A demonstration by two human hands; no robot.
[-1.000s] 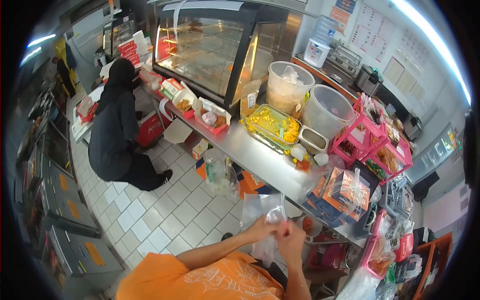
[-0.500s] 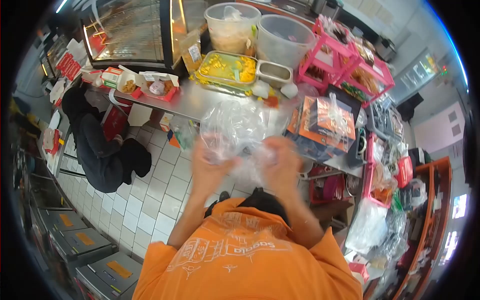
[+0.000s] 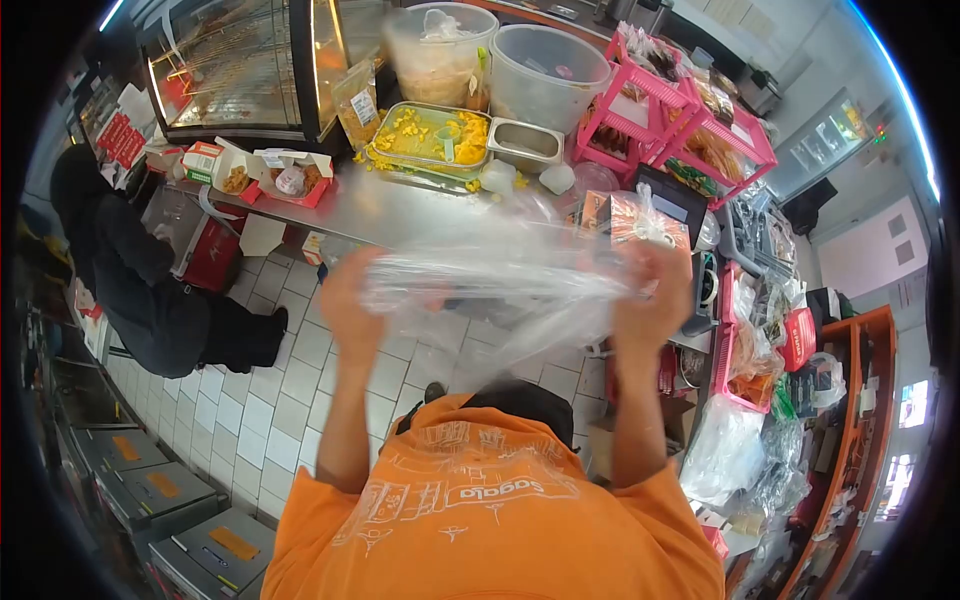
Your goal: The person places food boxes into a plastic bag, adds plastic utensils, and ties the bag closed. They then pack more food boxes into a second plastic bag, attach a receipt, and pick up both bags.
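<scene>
Near: the hands have just been drawn apart, and the thin, clear plastic bag (image 3: pixel 500 275), which was bunched between them, has been spread into a wide band. One end is grasped in the left hand (image 3: pixel 352 290), the other in the right hand (image 3: pixel 652 290). Both grips are judged closed on the film, though finger detail is lost to blur. The bag is held up in front of the orange printed shirt (image 3: pixel 480 520), over the near edge of the stainless-steel surface (image 3: pixel 290 210). By this change the film is judged to have been unfolded and put under some tension; whether its mouth is open cannot be told.

Farther: orange-and-dark printed boxes (image 3: pixel 622 215) are seen just beyond the right hand. Beyond the bag, a rectangular tray with yellow food bits (image 3: pixel 425 163) is set beside a small steel pan (image 3: pixel 555 156), with two tall translucent plastic tubs (image 3: pixel 545 85) behind.

Far: a glass-fronted display cabinet (image 3: pixel 235 60) is noted; well to the left, a co-worker in dark clothing (image 3: pixel 150 270).
</scene>
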